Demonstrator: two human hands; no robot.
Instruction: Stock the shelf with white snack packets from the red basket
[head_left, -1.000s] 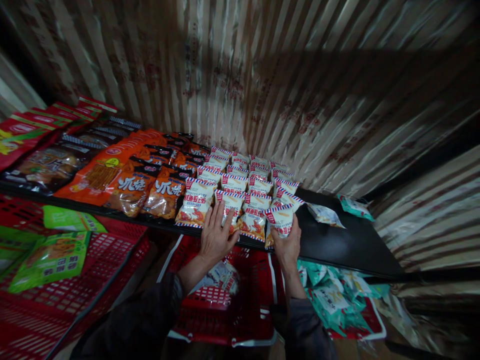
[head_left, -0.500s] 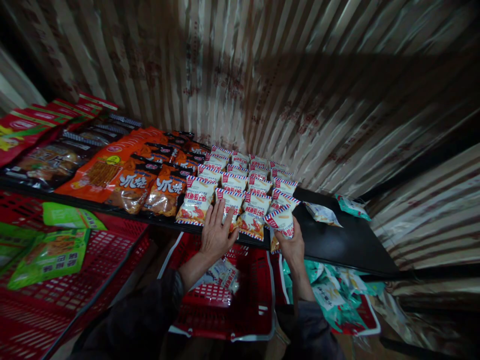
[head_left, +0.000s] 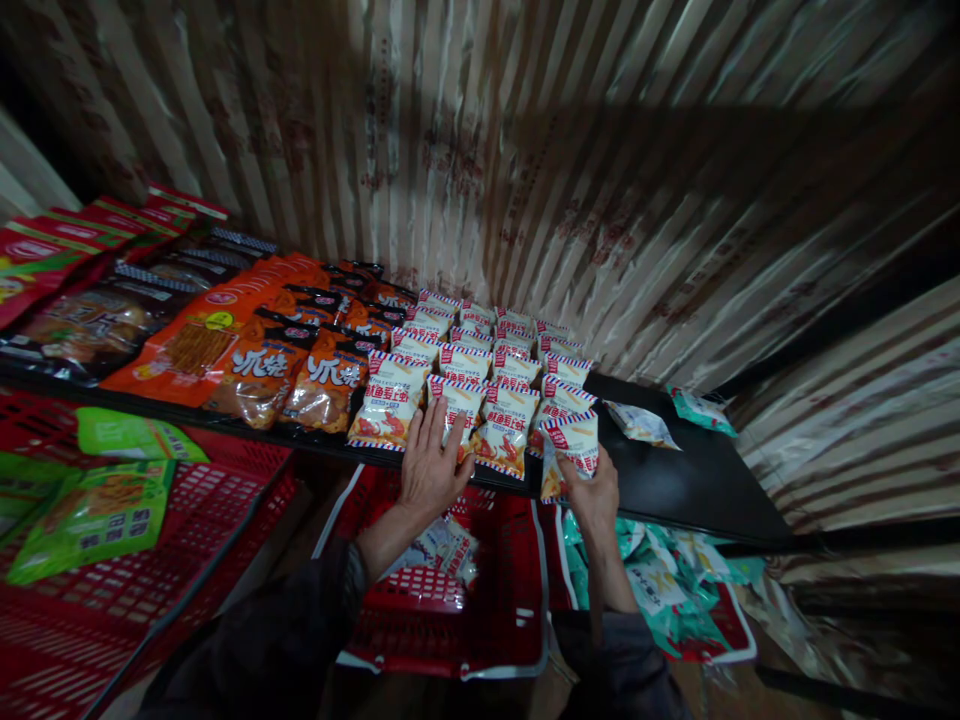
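Note:
Rows of small white snack bags (head_left: 504, 425) with red and blue striped edges lean on the black shelf (head_left: 675, 490). My left hand (head_left: 433, 462) lies flat against a front-row snack bag (head_left: 456, 398), fingers stretched out. At the right end of the front row, my right hand (head_left: 592, 492) grips another white snack bag (head_left: 571, 440) by its lower right side, between thumb and fingers. That bag stands upright in front of the rightmost column and partly covers the bags behind it.
Orange snack bags (head_left: 259, 368) stand to the left. A white bag (head_left: 641, 424) and a teal bag (head_left: 701, 411) lie on the shelf's right part. Below are a red basket (head_left: 495, 640) with a few white bags, one with teal bags (head_left: 667, 590), and another with green bags (head_left: 101, 515).
The snack bag in my right hand has gone from tilted to more upright, and its hand has shifted slightly right. My left hand stays on its bag.

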